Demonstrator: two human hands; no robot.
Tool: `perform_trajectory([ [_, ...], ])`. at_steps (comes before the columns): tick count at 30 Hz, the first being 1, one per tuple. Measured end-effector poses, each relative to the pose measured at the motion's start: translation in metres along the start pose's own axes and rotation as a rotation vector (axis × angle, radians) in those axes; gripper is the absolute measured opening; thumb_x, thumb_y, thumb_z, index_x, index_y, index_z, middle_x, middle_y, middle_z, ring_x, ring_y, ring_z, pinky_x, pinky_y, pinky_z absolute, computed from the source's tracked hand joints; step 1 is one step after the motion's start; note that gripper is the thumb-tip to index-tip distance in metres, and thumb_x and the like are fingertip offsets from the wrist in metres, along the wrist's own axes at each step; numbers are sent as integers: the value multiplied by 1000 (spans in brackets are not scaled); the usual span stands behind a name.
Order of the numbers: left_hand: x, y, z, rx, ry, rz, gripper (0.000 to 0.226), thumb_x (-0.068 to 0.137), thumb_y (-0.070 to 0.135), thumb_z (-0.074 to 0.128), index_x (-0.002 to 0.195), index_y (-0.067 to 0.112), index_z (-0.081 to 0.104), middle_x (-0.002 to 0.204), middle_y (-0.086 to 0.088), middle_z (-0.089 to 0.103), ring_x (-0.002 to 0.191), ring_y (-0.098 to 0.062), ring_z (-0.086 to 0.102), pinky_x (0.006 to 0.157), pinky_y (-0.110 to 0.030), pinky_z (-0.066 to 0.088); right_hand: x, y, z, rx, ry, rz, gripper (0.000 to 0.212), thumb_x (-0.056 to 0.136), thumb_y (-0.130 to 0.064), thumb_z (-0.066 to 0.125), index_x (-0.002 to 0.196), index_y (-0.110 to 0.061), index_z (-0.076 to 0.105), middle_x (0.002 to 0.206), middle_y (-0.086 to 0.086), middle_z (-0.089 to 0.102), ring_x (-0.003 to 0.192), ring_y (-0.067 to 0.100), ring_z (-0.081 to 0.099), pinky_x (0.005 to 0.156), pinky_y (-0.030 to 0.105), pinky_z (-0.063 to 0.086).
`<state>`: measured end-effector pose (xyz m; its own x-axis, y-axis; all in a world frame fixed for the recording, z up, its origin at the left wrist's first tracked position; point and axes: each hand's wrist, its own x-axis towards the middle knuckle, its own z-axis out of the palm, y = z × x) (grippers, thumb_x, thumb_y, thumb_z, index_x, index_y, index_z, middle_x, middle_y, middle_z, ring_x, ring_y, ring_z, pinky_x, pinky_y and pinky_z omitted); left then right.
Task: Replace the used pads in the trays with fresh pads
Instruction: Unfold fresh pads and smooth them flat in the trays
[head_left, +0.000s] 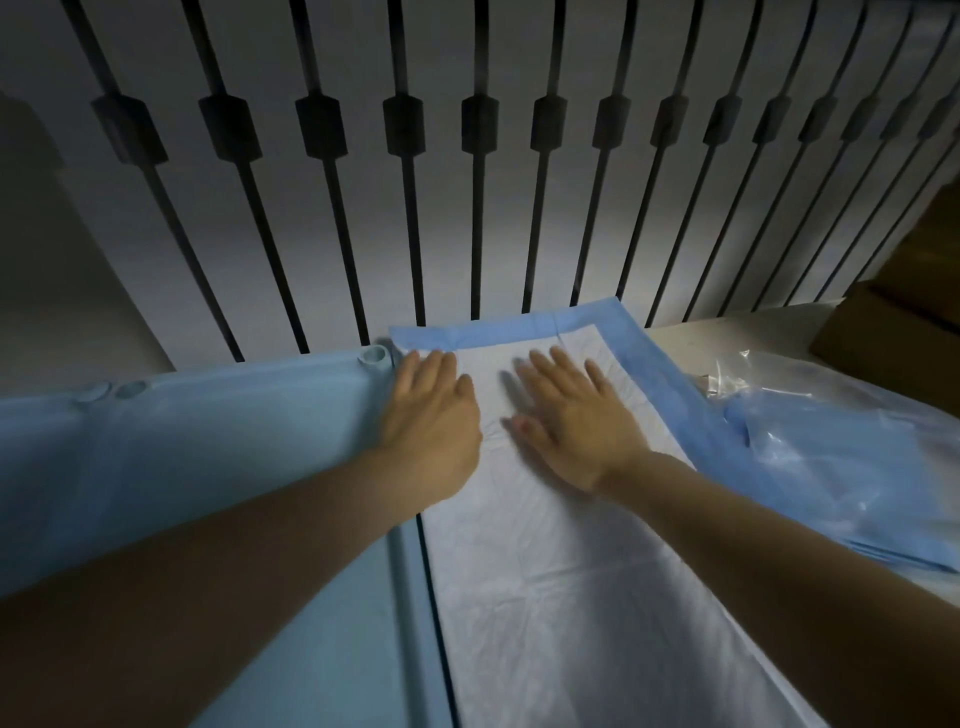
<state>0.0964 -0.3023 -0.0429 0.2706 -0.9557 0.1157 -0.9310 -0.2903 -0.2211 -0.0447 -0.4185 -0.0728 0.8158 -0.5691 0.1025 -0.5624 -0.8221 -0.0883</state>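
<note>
Two bare forearms (208, 571) reach in from the bottom edge and end in hands laid flat on a pad (545, 597). It is white and creased, with a blue border along its far and right edges, and it fills the lower middle of the head view.

The left hand (431, 415) lies palm down on the pad's far left corner, fingers straight and held together, gripping nothing. Its outer edge is right beside a light-blue plastic tray frame (208, 467). The right hand (576, 415) lies palm down just right of it, nearer the pad's middle, with straight, spread fingers that are a little blurred and also hold nothing.

The tray frame runs along the pad's left side and has round sockets on its far rim. Whether the pad sits inside a tray cannot be told.

Beyond the pad's far edge stands a railing (405, 208) of dark bars against a pale wall. To the pad's right lies a clear plastic bag (831, 441) holding blue folded sheets, touching or overlapping the blue border. A brown cardboard box (893, 332) sits beyond that bag.
</note>
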Motion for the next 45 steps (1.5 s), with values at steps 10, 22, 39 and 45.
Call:
perform_trajectory([
  [10,5,17,-6,374,-403,55,60,99,21,27,148,-10,11,154,-32,12,144,-46,7,117,-56,-5,-3,-6,20,6,-113,89,78,84,-69,-6,154,-33,-6,161,-9,-14,147,12,-18,120,40,-10],
  [22,24,5,5,458,-305,58,60,96,28,39,147,1,26,147,-15,36,141,-40,18,117,-56,2,29,-40,18,92,13,-171,55,102,-31,30,154,-19,19,161,0,17,149,15,8,122,36,1],
  [39,24,2,11,479,-282,41,48,91,14,32,134,-3,42,133,-16,45,130,-37,31,116,-52,7,36,35,18,-7,-111,248,90,90,-73,12,155,-12,-3,163,6,-7,149,19,-11,120,36,-3],
  [45,23,5,7,508,-299,50,52,90,16,38,137,-6,38,137,-21,43,133,-39,28,116,-52,6,33,35,17,12,-108,234,88,91,-71,11,155,-12,-4,163,5,-9,149,19,-12,120,35,-5],
])
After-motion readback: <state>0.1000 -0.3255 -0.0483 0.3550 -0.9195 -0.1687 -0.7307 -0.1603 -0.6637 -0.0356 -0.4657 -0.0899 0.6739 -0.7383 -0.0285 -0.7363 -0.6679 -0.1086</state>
